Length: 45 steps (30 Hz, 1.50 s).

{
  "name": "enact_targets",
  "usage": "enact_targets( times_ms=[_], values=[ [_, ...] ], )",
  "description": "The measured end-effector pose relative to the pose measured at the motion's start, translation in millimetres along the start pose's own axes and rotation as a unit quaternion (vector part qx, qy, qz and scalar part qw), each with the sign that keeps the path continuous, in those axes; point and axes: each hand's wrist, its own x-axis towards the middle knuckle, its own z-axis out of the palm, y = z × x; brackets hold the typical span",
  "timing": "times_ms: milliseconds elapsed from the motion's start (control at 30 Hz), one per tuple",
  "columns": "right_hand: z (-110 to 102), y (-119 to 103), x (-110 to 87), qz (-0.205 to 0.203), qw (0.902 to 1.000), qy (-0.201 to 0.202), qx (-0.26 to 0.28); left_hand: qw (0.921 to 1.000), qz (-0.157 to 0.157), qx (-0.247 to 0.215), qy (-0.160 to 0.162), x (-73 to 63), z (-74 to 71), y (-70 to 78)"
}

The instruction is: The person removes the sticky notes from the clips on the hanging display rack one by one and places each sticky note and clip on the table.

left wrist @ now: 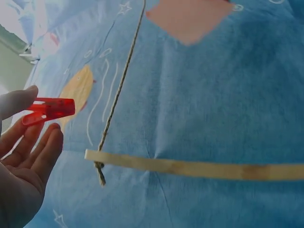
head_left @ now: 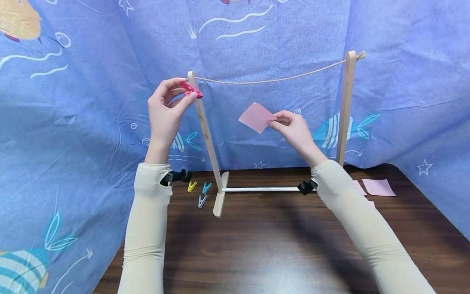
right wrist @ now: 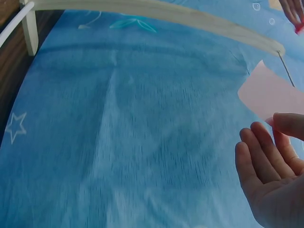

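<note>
My left hand [head_left: 166, 104] pinches a red clothespin [head_left: 192, 90] between thumb and fingers, beside the top of the left wooden post [head_left: 207, 134]. In the left wrist view the red clothespin [left wrist: 53, 110] points toward the twine [left wrist: 119, 88], apart from it. The right hand [head_left: 293, 128] pinches one corner of a pink square of paper [head_left: 257, 117], held below the sagging twine [head_left: 257, 83] and not touching it. The right wrist view shows the thumb and index finger on the edge of the paper [right wrist: 273, 90], with the other fingers loosely bent.
Yellow [head_left: 192, 186], blue [head_left: 207, 188] and grey clothespins [head_left: 202, 201] lie on the dark table [head_left: 249, 245] left of the stand's foot [head_left: 219, 204]. More pink papers [head_left: 379, 187] lie at the right, partly behind the right sleeve. A white bar [head_left: 260, 189] joins the stand low down.
</note>
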Motion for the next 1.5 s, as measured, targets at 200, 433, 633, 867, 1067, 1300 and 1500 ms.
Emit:
enact_targets(
  times_ms=[200,433,633,867,1067,1300,1500],
  values=[
    [-30,4,-14.5,-0.016,0.9982,0.035,0.045,0.9987,-0.010,0.049,-0.012,-16.1,-17.6,-1.5],
    [-69,4,-33.2,-0.043,0.9928,0.078,0.080,0.9919,-0.001,0.121,-0.037,-36.1,-35.0,-4.0],
    [-104,5,-49.8,-0.067,0.9774,0.100,0.174,0.9870,-0.013,0.155,-0.040,-51.5,-51.4,-5.2],
    [-140,11,-72.7,-0.087,0.9601,0.142,0.225,0.9829,-0.034,0.180,-0.021,-70.5,-72.0,-12.4],
    [-169,22,-91.5,-0.091,0.9489,0.175,0.247,0.9784,-0.054,0.199,0.003,-84.9,-86.1,-21.9],
    [-190,39,-109.8,-0.070,0.9485,0.200,0.236,0.9710,-0.083,0.224,0.004,-101.1,-96.1,-32.5],
    [-200,59,-125.7,-0.039,0.9536,0.208,0.215,0.9627,-0.103,0.250,-0.006,-112.9,-101.1,-43.4]
  ],
)
